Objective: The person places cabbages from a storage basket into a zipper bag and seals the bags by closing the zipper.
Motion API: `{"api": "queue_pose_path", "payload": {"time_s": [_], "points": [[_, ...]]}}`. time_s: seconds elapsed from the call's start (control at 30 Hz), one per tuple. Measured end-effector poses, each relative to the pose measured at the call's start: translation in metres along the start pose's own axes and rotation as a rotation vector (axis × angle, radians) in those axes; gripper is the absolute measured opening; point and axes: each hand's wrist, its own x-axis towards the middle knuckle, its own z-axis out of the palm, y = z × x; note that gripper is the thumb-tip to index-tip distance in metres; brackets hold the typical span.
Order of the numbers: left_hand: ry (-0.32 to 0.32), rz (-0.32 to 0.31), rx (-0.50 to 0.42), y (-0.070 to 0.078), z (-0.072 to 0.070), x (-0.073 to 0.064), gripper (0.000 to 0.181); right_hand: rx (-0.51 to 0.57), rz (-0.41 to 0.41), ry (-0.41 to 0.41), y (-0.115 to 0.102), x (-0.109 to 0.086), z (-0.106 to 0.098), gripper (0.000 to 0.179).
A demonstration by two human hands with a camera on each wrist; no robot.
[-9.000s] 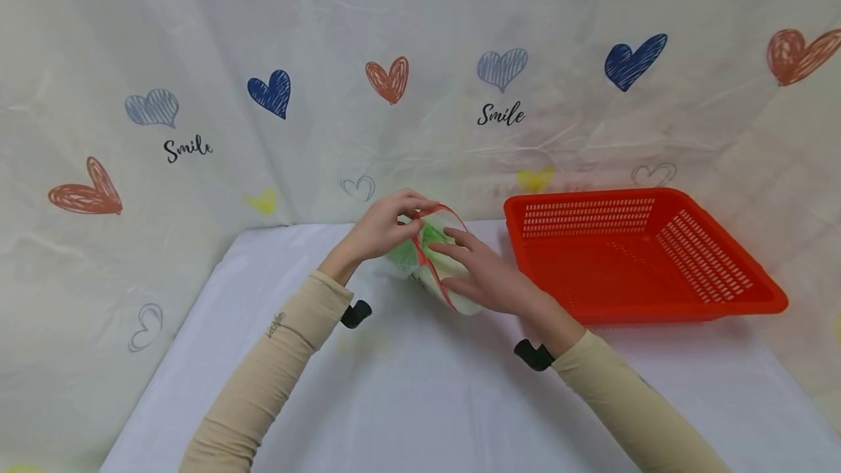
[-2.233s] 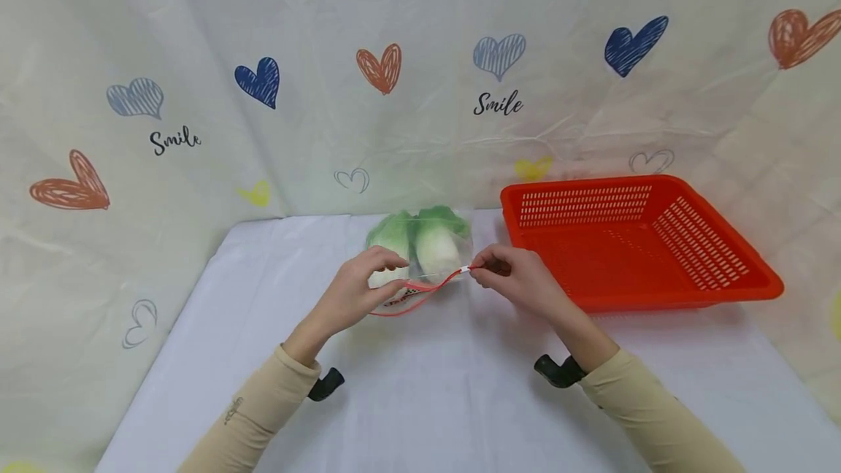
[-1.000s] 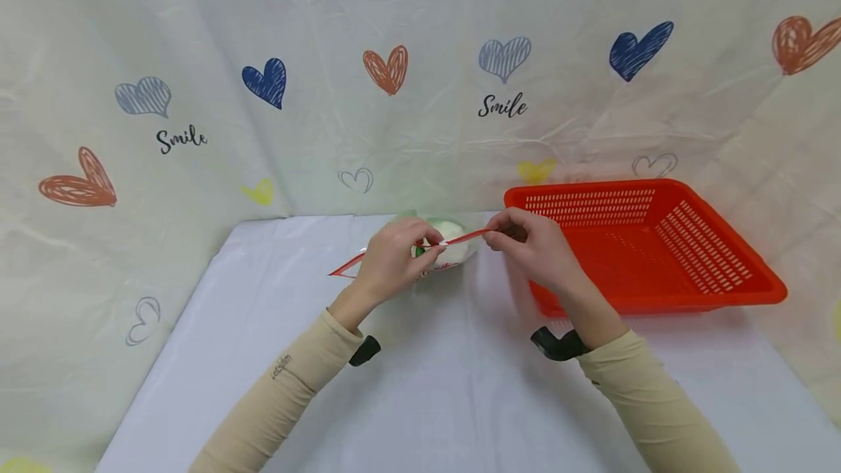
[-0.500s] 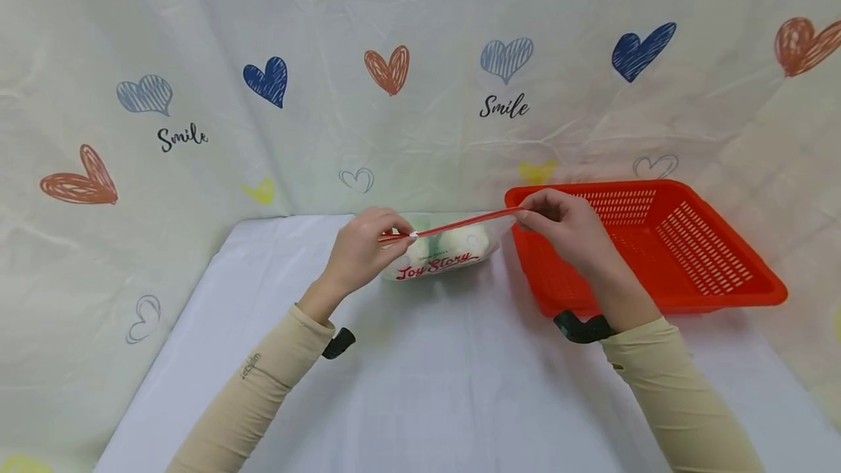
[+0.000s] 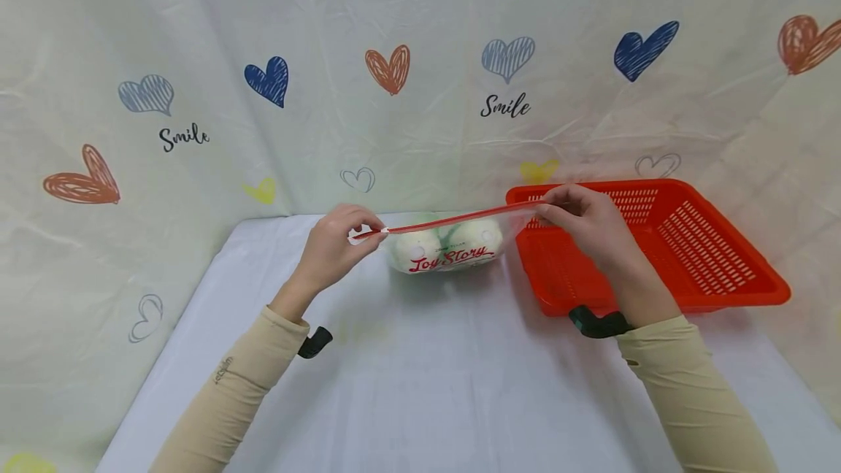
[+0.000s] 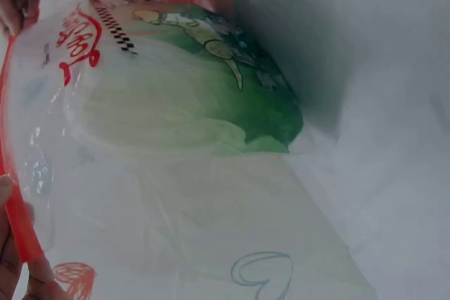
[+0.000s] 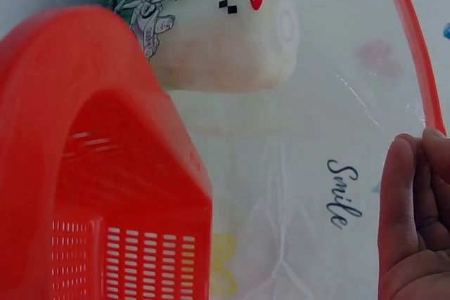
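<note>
A clear zip bag (image 5: 453, 260) printed with red "Toy Story" lettering hangs between the hands. Two napa cabbages (image 5: 476, 236) lie in its bottom, white ends toward the red zip strip (image 5: 453, 220) and green leaves away from it, as the left wrist view shows on one cabbage (image 6: 162, 103). My left hand (image 5: 333, 245) pinches the strip at the small white slider (image 5: 385, 230), close to the strip's left end. My right hand (image 5: 594, 231) pinches the right end between thumb and fingers, in front of the basket's near left corner. The strip is stretched nearly straight, its edges together.
A red plastic basket (image 5: 755, 285) with slotted walls stands on the right of the white-covered table (image 5: 420, 385), right beside the bag. Behind the table hangs a pale cloth (image 5: 434, 144) with hearts and "Smile" prints.
The bag's gaping mouth has come together. With the slider, my left hand has moved left along the strip; my right hand has gone right, pulling it taut. The bag has been raised upright.
</note>
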Motion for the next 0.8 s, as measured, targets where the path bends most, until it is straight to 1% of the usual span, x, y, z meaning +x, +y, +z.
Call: {"api": "queue_pose_path", "payload": {"time_s": [0.13, 0.23, 0.33, 0.4, 0.47, 0.57, 0.7, 0.8], "points": [[0.019, -0.015, 0.003, -0.007, -0.009, -0.003, 0.008, -0.009, 0.014, 0.005, 0.003, 0.0, -0.006, 0.043], [0.029, -0.022, 0.003, -0.01, -0.014, -0.005, 0.008, 0.007, 0.01, 0.012, 0.004, 0.001, -0.008, 0.042], [0.037, -0.024, -0.02, -0.011, -0.016, -0.005, 0.006, 0.023, -0.008, 0.014, 0.003, 0.001, -0.008, 0.041], [0.053, -0.039, -0.049, -0.01, -0.018, -0.004, 0.006, 0.04, -0.021, 0.011, 0.001, 0.0, -0.009, 0.039], [0.073, -0.077, -0.095, -0.006, -0.021, -0.003, 0.006, 0.054, -0.028, 0.008, -0.005, -0.002, -0.01, 0.039], [0.107, -0.152, -0.208, 0.004, -0.029, 0.0, 0.006, 0.094, -0.069, 0.017, -0.017, -0.007, -0.016, 0.035], [0.142, -0.25, -0.384, 0.017, -0.039, 0.011, 0.012, 0.123, -0.128, 0.044, -0.035, -0.008, -0.024, 0.032], [0.145, -0.348, -0.444, 0.02, -0.043, 0.02, 0.02, 0.122, -0.116, 0.045, -0.042, -0.001, -0.027, 0.033]]}}
